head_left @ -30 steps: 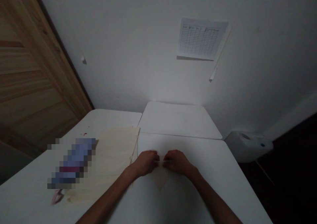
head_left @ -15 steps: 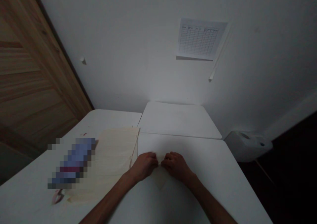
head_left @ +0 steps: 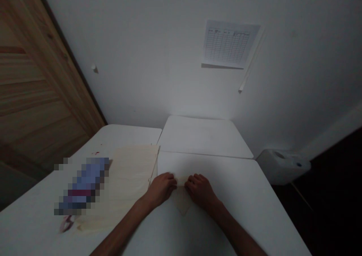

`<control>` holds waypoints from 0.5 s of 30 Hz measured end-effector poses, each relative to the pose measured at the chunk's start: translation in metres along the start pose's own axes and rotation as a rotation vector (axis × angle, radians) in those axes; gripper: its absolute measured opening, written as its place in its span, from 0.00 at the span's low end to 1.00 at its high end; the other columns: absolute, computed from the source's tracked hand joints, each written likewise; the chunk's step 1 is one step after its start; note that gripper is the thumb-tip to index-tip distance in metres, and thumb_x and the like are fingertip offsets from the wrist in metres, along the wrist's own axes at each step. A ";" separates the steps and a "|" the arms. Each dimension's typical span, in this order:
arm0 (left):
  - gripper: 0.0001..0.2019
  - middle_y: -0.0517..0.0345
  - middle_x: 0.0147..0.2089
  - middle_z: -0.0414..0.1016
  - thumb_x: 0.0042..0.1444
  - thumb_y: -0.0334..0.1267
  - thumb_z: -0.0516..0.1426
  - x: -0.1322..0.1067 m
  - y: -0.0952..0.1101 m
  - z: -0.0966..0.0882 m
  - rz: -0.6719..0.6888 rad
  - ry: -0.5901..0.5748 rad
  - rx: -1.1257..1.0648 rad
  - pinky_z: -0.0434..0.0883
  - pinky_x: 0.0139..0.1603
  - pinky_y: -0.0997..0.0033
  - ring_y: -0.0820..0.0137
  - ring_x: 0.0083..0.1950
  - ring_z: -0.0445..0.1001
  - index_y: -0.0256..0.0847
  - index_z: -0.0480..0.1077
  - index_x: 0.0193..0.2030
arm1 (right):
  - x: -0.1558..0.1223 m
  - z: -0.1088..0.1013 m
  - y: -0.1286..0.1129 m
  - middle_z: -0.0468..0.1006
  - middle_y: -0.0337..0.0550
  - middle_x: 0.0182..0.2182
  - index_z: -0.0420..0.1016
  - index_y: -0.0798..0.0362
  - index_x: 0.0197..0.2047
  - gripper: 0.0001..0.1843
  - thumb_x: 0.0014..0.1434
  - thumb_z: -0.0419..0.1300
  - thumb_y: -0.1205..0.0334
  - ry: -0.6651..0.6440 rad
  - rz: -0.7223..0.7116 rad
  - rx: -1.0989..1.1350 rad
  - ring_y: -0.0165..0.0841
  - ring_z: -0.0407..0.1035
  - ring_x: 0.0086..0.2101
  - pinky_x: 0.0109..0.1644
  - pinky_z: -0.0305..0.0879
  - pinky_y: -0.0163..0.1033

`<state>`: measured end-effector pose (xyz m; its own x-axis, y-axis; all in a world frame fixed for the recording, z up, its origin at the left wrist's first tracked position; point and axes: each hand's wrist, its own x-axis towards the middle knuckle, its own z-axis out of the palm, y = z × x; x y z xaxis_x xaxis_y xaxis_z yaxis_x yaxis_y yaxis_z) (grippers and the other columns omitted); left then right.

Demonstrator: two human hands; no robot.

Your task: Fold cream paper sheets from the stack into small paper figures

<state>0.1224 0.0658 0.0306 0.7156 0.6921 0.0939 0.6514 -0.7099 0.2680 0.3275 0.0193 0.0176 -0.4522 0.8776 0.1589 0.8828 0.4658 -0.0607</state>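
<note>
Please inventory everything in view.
Small sheet: one, beige, lower centre
Tabletop sections: three, white, lower half
Large sheets: uncounted, cream, left tabletop
Pixelated patch: one, bluish, large sheets' left edge
Looped item: one, pinkish, below patch
Specks: few, red, above patch
Wall: one, grey, behind
Printed page: one, white, wall
Strip: one, white, right of page
Knob: one, white, wall's left
Container: one, whitish, right
Rod: one, brownish, below container
Wooden panel: one, brown, far left
Left hand, right hand: one each, bare, gripping small sheet

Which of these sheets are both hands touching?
The small, thin, beige, pointed sheet; the large, rectangular, cream sheets lie farther left, and the white, printed paper sheet hangs on the pale wall.
</note>
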 end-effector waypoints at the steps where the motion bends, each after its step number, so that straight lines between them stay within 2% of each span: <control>1: 0.08 0.54 0.36 0.72 0.58 0.31 0.54 -0.001 0.000 0.001 0.000 0.005 -0.001 0.67 0.43 0.65 0.63 0.42 0.70 0.42 0.71 0.30 | -0.001 0.002 0.000 0.75 0.45 0.37 0.74 0.52 0.38 0.09 0.65 0.53 0.65 0.010 -0.007 -0.007 0.37 0.66 0.40 0.45 0.58 0.40; 7: 0.11 0.54 0.36 0.71 0.60 0.28 0.50 -0.011 -0.001 0.005 -0.017 0.031 -0.036 0.67 0.43 0.66 0.65 0.41 0.70 0.41 0.71 0.31 | -0.005 0.007 0.002 0.75 0.44 0.37 0.74 0.51 0.39 0.06 0.63 0.56 0.66 0.062 -0.034 -0.014 0.37 0.65 0.39 0.45 0.59 0.40; 15: 0.09 0.54 0.39 0.71 0.60 0.28 0.50 -0.018 -0.021 0.006 -0.041 0.060 -0.120 0.67 0.45 0.68 0.65 0.43 0.71 0.41 0.70 0.33 | -0.003 0.007 0.002 0.75 0.43 0.37 0.74 0.51 0.39 0.06 0.64 0.55 0.66 0.051 -0.016 -0.001 0.36 0.66 0.39 0.45 0.60 0.39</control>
<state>0.0974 0.0676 0.0171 0.6704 0.7293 0.1369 0.6422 -0.6626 0.3853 0.3294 0.0179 0.0104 -0.4595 0.8630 0.2099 0.8754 0.4800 -0.0571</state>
